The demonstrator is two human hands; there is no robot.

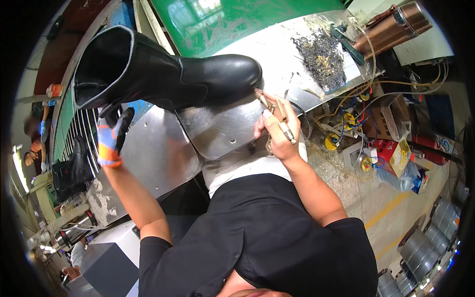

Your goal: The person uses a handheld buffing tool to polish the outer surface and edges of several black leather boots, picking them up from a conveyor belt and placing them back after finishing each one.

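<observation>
A tall black leather boot (198,81) lies on its side across a metal worktop (148,153), its toe to the right and its open shaft to the left. My left hand (111,138), in a grey, orange and black glove, grips the boot's shaft from the near side; some fingers are hidden against it. My bare right hand (281,126) is closed around a slim metal gun-like tool (288,132) with a narrow nozzle. That nozzle's tip is at the lower edge of the boot's toe; whether it touches, I cannot tell.
Dark scrapings (321,59) cover the worktop's far right, beside a copper-coloured cylinder (396,27). Hoses and cables hang at the right edge. A green surface (208,22) lies beyond. Another black boot (74,168) stands by a rack at left; a person works farther off.
</observation>
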